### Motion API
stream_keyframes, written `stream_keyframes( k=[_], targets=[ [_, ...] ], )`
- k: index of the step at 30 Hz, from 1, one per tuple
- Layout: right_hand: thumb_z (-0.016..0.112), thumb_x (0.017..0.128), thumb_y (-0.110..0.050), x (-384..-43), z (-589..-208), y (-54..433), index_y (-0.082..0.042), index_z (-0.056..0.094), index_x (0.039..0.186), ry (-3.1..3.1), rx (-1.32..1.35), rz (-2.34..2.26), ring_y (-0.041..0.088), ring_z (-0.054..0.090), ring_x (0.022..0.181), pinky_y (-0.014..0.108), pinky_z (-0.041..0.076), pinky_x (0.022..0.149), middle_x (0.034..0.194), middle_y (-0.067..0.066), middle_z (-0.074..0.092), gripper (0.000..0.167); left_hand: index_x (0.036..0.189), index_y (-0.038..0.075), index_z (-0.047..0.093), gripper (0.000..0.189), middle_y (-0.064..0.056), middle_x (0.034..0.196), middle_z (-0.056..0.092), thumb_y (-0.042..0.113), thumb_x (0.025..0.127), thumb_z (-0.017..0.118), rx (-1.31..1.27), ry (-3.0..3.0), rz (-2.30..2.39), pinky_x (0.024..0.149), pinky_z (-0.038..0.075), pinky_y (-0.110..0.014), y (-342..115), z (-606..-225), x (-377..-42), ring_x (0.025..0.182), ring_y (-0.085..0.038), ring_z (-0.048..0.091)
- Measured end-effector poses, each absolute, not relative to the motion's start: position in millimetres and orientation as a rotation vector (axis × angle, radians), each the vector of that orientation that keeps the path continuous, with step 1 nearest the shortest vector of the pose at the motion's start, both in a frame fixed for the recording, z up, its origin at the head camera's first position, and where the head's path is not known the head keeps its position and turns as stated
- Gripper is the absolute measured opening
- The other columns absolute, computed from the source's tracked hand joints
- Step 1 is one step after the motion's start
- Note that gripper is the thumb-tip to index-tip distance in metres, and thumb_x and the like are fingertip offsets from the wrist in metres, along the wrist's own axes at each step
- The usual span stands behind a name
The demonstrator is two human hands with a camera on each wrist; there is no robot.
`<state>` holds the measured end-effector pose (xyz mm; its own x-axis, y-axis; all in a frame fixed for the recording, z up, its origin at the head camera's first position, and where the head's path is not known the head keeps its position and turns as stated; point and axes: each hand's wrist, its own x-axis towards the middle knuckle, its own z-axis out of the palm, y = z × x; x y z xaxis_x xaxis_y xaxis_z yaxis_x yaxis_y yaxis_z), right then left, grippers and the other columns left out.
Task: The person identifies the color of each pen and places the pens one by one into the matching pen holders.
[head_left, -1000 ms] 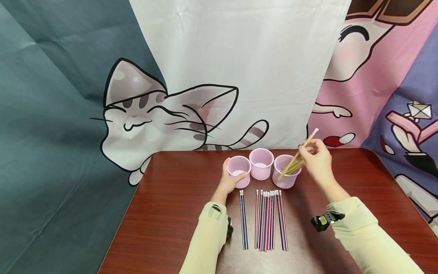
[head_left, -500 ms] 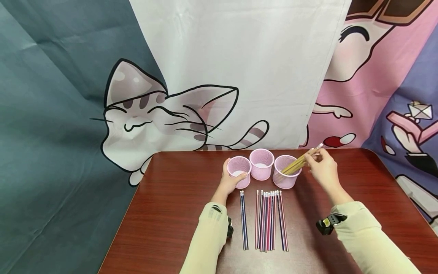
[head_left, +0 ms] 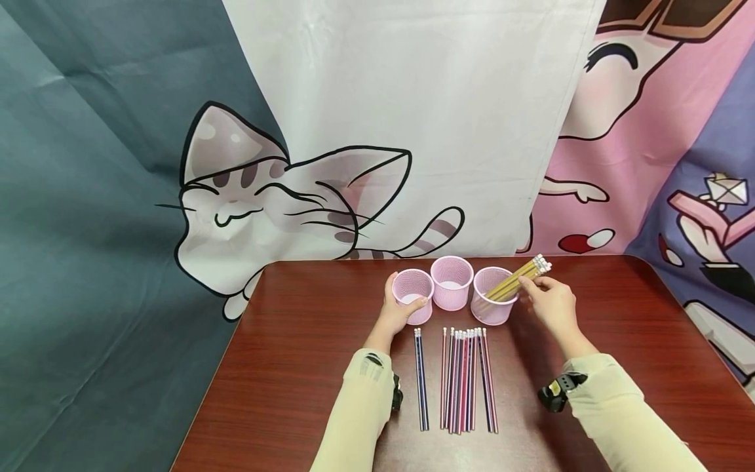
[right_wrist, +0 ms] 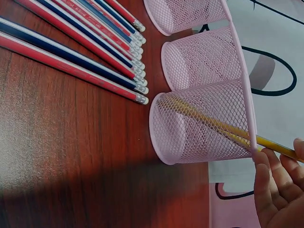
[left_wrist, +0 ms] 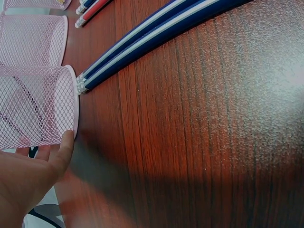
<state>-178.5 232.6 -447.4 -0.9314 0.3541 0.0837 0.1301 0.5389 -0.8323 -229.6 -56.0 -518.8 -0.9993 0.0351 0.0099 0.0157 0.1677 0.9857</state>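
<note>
Three pink mesh pencil cups stand side by side at the back of the table. My left hand [head_left: 396,309] grips the left cup [head_left: 413,278], its thumb over the near rim and fingers round the outer side. Several yellow pencils [head_left: 512,282] lean to the right in the right cup [head_left: 489,313], white eraser ends up. Close to those pencils is my right hand [head_left: 553,307], fingers loosely bent. In the right wrist view its fingertips [right_wrist: 262,159] lie at the cup rim, beside the pencils. The middle cup [head_left: 451,298] has no pencils in it.
Two dark blue striped pencils [head_left: 421,380] lie on the brown table [head_left: 295,367] before the left cup. Farther right lies a row of several red and blue striped pencils [head_left: 463,380], erasers toward the cups. A printed cloth [head_left: 383,98] hangs behind the table.
The pencil my right hand pinched above the right cup has gone down among the other yellow ones. That hand has moved lower, beside them. My left hand stays on the left cup.
</note>
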Motion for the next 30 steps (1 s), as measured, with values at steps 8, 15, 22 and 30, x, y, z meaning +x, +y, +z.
stream_keyframes(
  k=[8,15,22,30],
  targets=[
    [0.063,0.088,-0.033,-180,-455,232,0.007,0.056,0.102,-2.409,-0.53,1.562,0.006,0.06,0.05,0.024,0.051,0.047,0.067,0.0,0.066,0.042,0.142,0.01,0.023,0.087,-0.022,0.14,0.031,0.007,0.073,0.077,0.052,2.397,2.006,0.102,0.027,-0.049,-55,-499,-219,0.123,-0.039,0.035],
    [0.065,0.085,-0.038,-179,-466,235,0.002,0.057,0.093,-2.427,-0.601,1.566,0.012,0.062,0.052,0.024,0.05,0.047,0.059,-0.005,0.063,0.042,0.143,0.012,0.021,0.092,-0.017,0.141,0.032,0.014,0.071,0.08,0.055,2.42,1.996,0.102,0.028,-0.046,-56,-521,-230,0.123,-0.032,0.037],
    [0.06,0.088,-0.04,-164,-490,235,0.003,0.061,0.086,-2.552,-0.5,1.56,0.012,0.061,0.053,0.027,0.049,0.048,0.062,0.002,0.064,0.044,0.144,0.015,0.021,0.093,-0.019,0.142,0.03,0.009,0.071,0.079,0.067,2.395,2.033,0.103,0.026,-0.05,-55,-521,-230,0.123,-0.037,0.036],
    [0.068,0.084,-0.03,-144,-523,218,-0.002,0.063,0.073,-2.889,-0.2,1.394,0.014,0.054,0.053,0.027,0.043,0.049,0.06,0.004,0.06,0.031,0.142,0.019,0.023,0.091,-0.016,0.14,0.033,0.015,0.071,0.08,0.032,2.402,2.0,0.102,0.028,-0.045,-56,-521,-231,0.122,-0.032,0.038]
  ],
)
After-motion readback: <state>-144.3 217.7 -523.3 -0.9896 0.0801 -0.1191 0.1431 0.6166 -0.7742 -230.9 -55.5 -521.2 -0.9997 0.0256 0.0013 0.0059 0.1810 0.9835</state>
